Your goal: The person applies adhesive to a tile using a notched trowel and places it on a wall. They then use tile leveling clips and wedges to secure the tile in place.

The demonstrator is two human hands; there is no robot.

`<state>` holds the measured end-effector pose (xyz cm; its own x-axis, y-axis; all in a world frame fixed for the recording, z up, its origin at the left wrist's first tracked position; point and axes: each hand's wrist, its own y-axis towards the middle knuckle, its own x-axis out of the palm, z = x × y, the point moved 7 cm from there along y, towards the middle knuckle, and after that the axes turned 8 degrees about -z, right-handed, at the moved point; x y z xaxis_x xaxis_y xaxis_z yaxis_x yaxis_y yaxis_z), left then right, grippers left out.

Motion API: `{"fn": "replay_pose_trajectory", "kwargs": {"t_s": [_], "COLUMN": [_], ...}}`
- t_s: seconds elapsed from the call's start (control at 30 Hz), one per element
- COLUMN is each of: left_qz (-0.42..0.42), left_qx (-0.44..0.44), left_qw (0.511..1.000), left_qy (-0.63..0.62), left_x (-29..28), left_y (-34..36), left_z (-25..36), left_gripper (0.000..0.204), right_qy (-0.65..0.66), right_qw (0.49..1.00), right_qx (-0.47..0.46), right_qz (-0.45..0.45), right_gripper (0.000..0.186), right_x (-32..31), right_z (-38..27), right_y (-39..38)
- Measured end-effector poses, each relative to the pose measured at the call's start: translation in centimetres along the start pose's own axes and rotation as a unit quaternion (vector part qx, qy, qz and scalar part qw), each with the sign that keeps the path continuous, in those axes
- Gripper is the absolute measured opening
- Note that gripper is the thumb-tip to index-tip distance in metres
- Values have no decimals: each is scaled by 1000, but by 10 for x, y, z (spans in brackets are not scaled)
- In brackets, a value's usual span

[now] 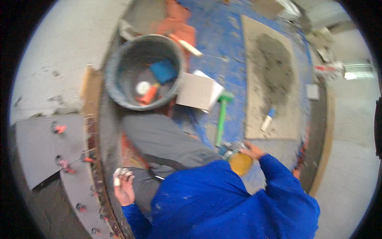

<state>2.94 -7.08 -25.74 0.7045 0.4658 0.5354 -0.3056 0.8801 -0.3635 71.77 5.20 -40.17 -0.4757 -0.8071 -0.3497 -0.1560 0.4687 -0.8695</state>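
Observation:
My left hand (124, 186) is beside my grey-trousered leg, palm partly up. Its whitish-tipped fingers are loosely bent and apart, with nothing seen in them. On the other side of my body, my right hand (253, 151) grips the edge of a round, yellow-faced thing (240, 163) with a grey, blurred upper part; its exact kind does not show. Just beyond that lies a green-handled mallet or similar tool (222, 119). Farther left, a beige tile (195, 91) overlaps a white one.
A dark bucket (112, 85) holds a blue block, an orange thing and a white round thing. A mortar-smeared board (252, 79) lies at right with a blue-and-white tool (268, 118). Grey tiles (38, 143) with red-and-black levelling clips (59, 129) run along the left, beside a wooden edge strip.

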Motion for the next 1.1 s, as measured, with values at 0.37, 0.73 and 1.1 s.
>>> {"fn": "replay_pose_trajectory", "kwargs": {"t_s": [0.37,0.73,1.1], "left_qz": [-81,-161,191], "left_qx": [-31,12,201], "left_qw": [996,984,828], "left_qy": [-32,68,488], "left_x": [45,141,192], "left_y": [-5,-23,-131], "left_z": [13,36,58], "left_gripper": [65,61,41], "right_qy": [-70,-194,-212], "right_qw": [989,971,932], "right_qx": [-126,-111,-230], "right_qz": [23,-91,-185], "right_gripper": [70,59,48], "right_x": [10,-78,-102], "right_z": [-6,-144,-194], "right_y": [19,102,148]}}
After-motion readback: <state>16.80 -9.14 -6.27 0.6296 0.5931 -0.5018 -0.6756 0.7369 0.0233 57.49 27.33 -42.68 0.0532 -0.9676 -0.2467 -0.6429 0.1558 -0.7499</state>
